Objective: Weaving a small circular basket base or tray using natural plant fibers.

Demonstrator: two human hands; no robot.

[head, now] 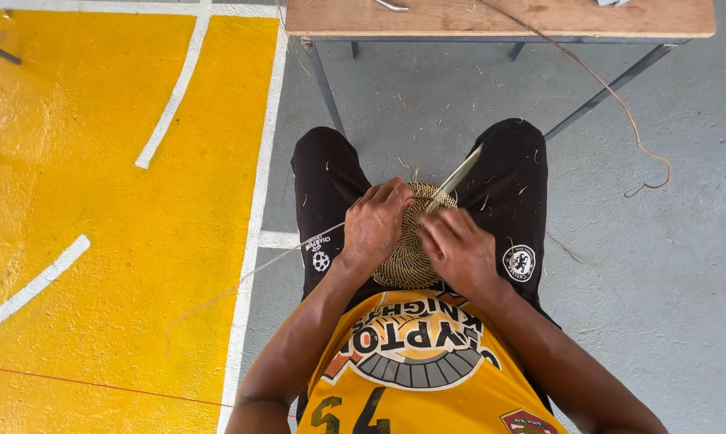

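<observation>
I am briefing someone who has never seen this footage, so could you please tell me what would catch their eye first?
First, the round woven disc held over the person's lap at the centre, gripped between the left hand and right hand. A pale flat strip sticks up from its top edge. To the left, the bright yellow floor with white lines stands out against the grey floor, and a wooden bench runs along the top.

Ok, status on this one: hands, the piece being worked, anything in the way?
Left hand gripping the round woven disc on the lap. Right hand pinching a pale flat strip at its rim. Thin fibre strand trailing left; nothing blocking.
</observation>
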